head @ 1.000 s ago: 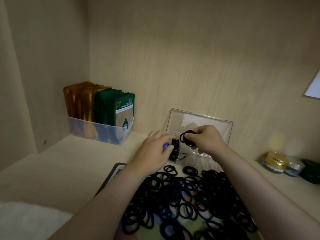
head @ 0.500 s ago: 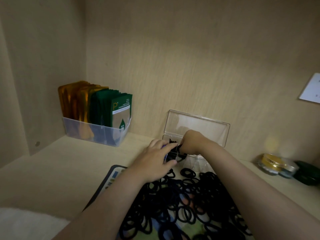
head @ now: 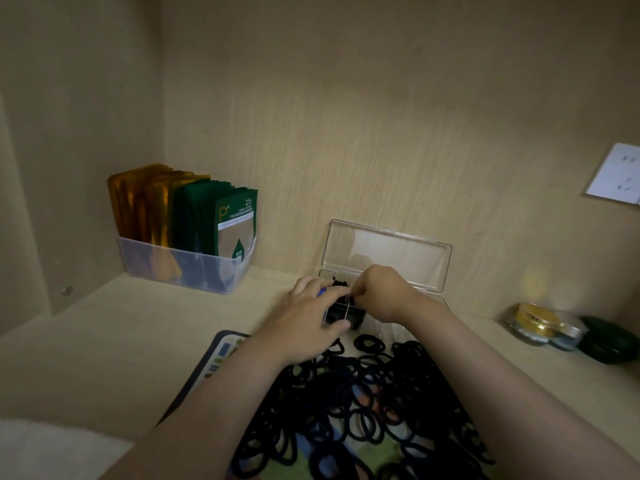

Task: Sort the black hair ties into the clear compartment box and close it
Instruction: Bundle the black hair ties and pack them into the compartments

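Box (head: pixel 427 295): long axis set left-to-right along the back wall, lid (head: pixel 386 258) stood upright, open. Left end is gripped by left hand (head: pixel 311 320); ties (head: pixel 341 282) in left compartment are pinched by right hand (head: pixel 381 296). Heap (head: pixel 363 403) is spread on mat (head: pixel 221 351) in front.

R hand (head: pixel 384 296) fingers hidden, maybe gripping; box (head: pixel 398 258) compartments covered; tie pile (head: pixel 363 403) cropped btm.

The pale wooden shelf (head: pixel 104 341) carries a translucent plastic bin (head: pixel 180 268) at back left, an open clear plastic compartment box (head: pixel 398 258), a dark-edged printed mat (head: pixel 214 362) and round glass jars (head: pixel 533 323) at right.
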{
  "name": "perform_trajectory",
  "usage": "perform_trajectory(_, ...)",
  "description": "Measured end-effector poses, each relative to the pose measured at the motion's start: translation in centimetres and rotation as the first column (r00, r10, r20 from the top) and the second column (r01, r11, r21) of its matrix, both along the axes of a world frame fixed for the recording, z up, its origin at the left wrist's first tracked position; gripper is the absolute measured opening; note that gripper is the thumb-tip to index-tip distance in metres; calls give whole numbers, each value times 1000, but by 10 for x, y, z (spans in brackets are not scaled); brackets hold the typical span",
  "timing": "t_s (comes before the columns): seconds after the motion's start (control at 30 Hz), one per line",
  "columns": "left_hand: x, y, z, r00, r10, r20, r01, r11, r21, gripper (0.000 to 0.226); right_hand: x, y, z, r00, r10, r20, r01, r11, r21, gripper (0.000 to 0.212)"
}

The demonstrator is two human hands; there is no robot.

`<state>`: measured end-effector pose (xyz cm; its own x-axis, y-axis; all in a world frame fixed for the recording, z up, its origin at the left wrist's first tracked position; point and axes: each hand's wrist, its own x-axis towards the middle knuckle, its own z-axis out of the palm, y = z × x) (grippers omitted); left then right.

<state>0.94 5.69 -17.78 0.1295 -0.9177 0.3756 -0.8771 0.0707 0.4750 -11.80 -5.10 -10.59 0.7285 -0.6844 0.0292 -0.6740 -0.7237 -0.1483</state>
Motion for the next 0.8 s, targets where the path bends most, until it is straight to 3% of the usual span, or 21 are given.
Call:
perform_trajectory(0.07, -1, 1, 0, 1000, -8, 15, 8, 1000, 3, 52, -2, -1, 2, 1000, 13, 1, -13, 1000, -6, 21)
perform_trajectory(0.2, 1, 1, 1, 1000, 0, 1, 0, 1000, 14, 51, -17, -6, 13, 987, 12, 162, -25, 997, 78, 17)
perform_trajectory(0.3, 1, 0, 1, 1000, 3, 2, -3, 1000, 27, 51, -27, -7, 18, 978, 24, 208, -30, 999, 25, 21)
perform_trajectory(0.4, 1, 0, 0, 1000, -1, -14, 1, 1000, 23, 51, -29, -3, 17, 987, 80, 138, -79, 997, -15, 33)
perform_trajectory(0.57, 0, 5, 3, 1000, -6, -15, 6, 1000, 12, 52, -23, 7, 1, 985, 161, -58, -168, 976, -138, 37)
perform_trajectory(0.67, 4, 9, 8, 1000, 9, -20, -10, 999, -39, 48, -29, 4, 1, 988, 149, 41, -140, 975, -172, 35)
perform_trajectory(0.8, 12, 18, 22, 999, 41, 10, -40, 992, -120, 10, -45, 12, 8, 956, 161, 247, -125, 980, -156, 28)
